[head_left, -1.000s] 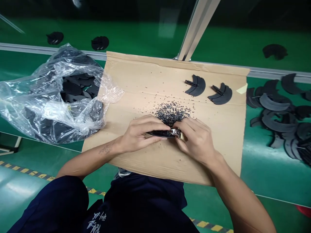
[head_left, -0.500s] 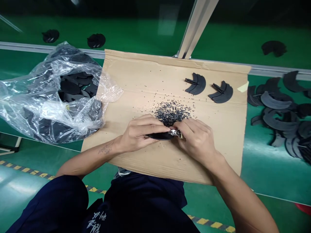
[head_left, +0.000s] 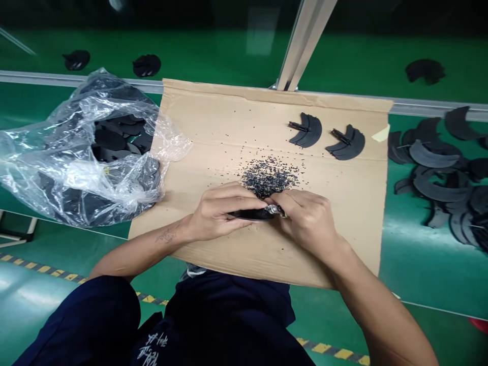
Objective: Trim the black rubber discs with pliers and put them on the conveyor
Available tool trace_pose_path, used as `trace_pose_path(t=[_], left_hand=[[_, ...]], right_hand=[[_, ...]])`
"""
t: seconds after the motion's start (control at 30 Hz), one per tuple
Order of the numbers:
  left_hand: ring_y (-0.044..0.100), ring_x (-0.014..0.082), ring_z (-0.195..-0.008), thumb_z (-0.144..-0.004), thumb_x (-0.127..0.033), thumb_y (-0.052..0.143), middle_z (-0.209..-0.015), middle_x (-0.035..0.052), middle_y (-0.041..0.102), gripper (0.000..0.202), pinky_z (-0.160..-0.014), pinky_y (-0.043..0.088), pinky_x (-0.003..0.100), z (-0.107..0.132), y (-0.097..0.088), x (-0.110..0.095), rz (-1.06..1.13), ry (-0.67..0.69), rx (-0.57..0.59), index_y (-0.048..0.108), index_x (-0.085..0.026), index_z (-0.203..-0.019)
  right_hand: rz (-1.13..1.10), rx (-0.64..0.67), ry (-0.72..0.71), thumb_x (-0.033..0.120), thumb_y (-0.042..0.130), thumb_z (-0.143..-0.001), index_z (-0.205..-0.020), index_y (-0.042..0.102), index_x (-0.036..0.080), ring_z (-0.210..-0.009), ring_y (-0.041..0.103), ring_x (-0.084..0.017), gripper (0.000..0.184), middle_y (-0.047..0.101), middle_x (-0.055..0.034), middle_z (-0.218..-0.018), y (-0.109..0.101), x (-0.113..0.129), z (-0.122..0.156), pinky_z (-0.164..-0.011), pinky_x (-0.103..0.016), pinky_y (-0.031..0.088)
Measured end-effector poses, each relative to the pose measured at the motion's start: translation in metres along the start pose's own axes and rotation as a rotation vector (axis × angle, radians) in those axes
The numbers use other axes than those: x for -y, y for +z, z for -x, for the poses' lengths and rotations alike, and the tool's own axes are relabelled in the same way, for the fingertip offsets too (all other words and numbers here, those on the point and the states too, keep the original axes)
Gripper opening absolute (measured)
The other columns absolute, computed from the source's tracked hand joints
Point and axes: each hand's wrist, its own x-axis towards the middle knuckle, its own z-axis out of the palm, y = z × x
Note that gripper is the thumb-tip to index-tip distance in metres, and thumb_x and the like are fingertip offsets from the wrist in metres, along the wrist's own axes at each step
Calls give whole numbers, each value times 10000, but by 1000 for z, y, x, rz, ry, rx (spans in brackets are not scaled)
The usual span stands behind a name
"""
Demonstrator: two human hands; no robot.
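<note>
My left hand [head_left: 223, 211] is closed on a thin black rounded plastic part [head_left: 253, 214], holding it by its left side above the cardboard. Closed round a small pair of metal nippers [head_left: 273, 209], my right hand [head_left: 307, 216] has the tool's head against the right edge of that part. Most of the nippers' handles are hidden in my palm. Just beyond my fingers lies a heap of tiny black plastic clippings [head_left: 270, 175], scattered over the cardboard sheet [head_left: 213, 112].
Two black curved parts with stems [head_left: 308, 130] lie at the sheet's back right. At left, a clear plastic bag [head_left: 76, 168] holds many black parts. Curved black parts [head_left: 438, 185] are piled at right on the green table [head_left: 419, 274]. A metal post [head_left: 307, 46] stands behind.
My hands stay at nearly the same place, with the nippers still at the part's edge. The part and tool have tilted slightly. The view has shifted a little.
</note>
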Motion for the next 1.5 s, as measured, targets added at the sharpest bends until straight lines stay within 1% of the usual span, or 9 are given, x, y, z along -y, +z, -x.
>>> trace_pose_path(t=[0.17,0.4,0.6,0.7,0.8,1.0,1.17,1.3,1.5], left_hand=[[694,119,-845,-870,-193,743,-941,64,754,261,-742,570,229,-1,-1,-2,-68,-32,-25,723,-186,-1130],[691,126,-864,-853,-186,761,-940,74,744,253,-774,579,241,0,0,-1,-70,-30,-25,725,-159,-1102],[691,186,-1074,-861,-233,753,-1178,134,709,196,-882,596,310,-2,2,-5,45,-177,84,740,-164,-1044],[718,172,-960,-876,-268,740,-1042,100,754,175,-836,602,293,-3,5,-6,75,-228,130,746,-171,-1021],[723,159,-887,-869,-282,748,-965,84,769,172,-795,598,270,-3,5,-5,89,-256,93,753,-165,-995],[728,145,-910,-853,-274,769,-973,76,774,198,-853,591,262,-5,1,5,118,-272,-25,755,-156,-1011],[706,138,-934,-866,-283,757,-980,72,743,185,-836,592,259,-8,-3,7,150,-265,-91,756,-166,-1010],[670,113,-881,-837,-232,784,-944,46,685,208,-766,578,225,-8,-9,4,-23,-194,-179,752,-176,-1035],[635,108,-893,-837,-169,776,-964,31,620,235,-739,554,228,-6,-11,3,-258,-84,-179,744,-202,-1067]], right_hand=[[-24,-21,66,191,505,-959,-779,621,196,-617,505,-157,215,625,-30,-663,0,-6,-1,-600,-307,370],[66,26,76,166,528,-882,-839,606,198,-706,472,-198,94,605,-48,-739,1,-4,-2,-641,-330,326],[189,80,75,185,576,-873,-821,593,195,-756,439,-223,56,575,-67,-771,-2,3,-5,-651,-357,259],[194,93,6,163,580,-860,-857,611,187,-774,433,-230,39,568,-71,-787,-2,6,-7,-664,-367,270],[177,81,-31,166,579,-861,-1013,625,185,-822,453,-241,160,592,-78,-845,-3,5,-8,-717,-377,328],[163,28,-14,268,618,-857,-1295,516,237,-1152,480,-334,451,619,-125,-1145,-8,-6,-11,-964,-513,401],[97,-12,138,275,601,-887,-1329,512,227,-988,526,-303,454,625,-130,-1119,-6,-15,-7,-808,-450,453],[-8,-67,219,332,579,-918,-1320,535,214,-919,550,-274,422,642,-116,-1062,-4,-19,-4,-773,-413,465],[9,23,252,327,566,-909,-1292,584,192,-923,569,-276,406,660,-117,-1046,-1,-14,-3,-754,-399,460]])
